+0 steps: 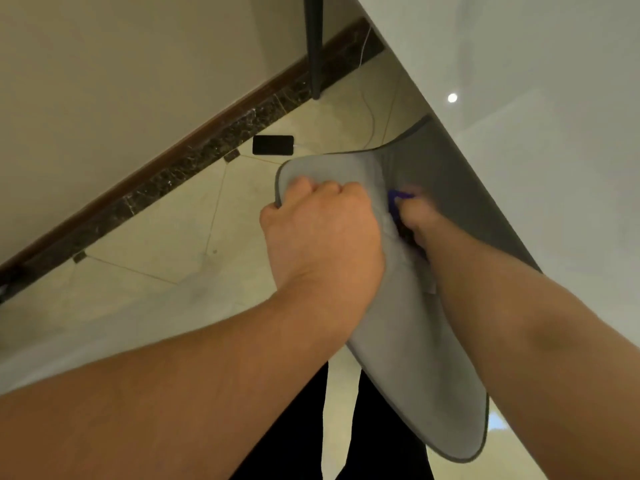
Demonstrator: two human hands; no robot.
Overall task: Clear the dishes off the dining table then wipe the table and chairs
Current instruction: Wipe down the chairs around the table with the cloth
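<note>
Head view: grey cloth [408, 358] hides blurred right hand [415, 216].

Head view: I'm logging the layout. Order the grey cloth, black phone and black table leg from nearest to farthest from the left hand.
From the left hand:
1. Grey cloth, gripped in it.
2. Black phone, on the floor beyond.
3. Black table leg, farthest, by the wall.

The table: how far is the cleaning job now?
The visible part of the white table carries no dishes. Both hands, left hand and right hand, grip a grey cloth beside its edge. Wiping seems to be in hand; no chairs are in view.
</note>
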